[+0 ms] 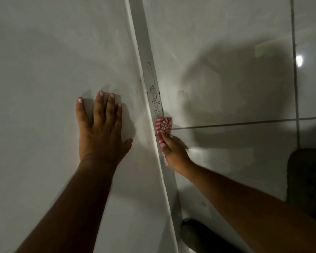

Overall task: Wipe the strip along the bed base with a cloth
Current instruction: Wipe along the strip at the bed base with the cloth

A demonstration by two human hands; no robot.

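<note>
A pale strip (pixel 147 57) runs from the top centre down to the bottom, between the white bed surface (pixel 53 61) on the left and the tiled floor on the right. Black scribbles mark the strip just above the cloth. My right hand (pixel 173 152) presses a red-and-white checked cloth (pixel 163 127) against the strip near mid-frame. My left hand (pixel 100 130) lies flat, fingers spread, on the bed surface left of the strip.
Glossy grey floor tiles (pixel 226 70) with dark grout lines fill the right side, with a bright light reflection at far right. A dark rounded object (pixel 308 179) sits at the right edge, and another dark shape (pixel 195 234) lies by the strip at the bottom.
</note>
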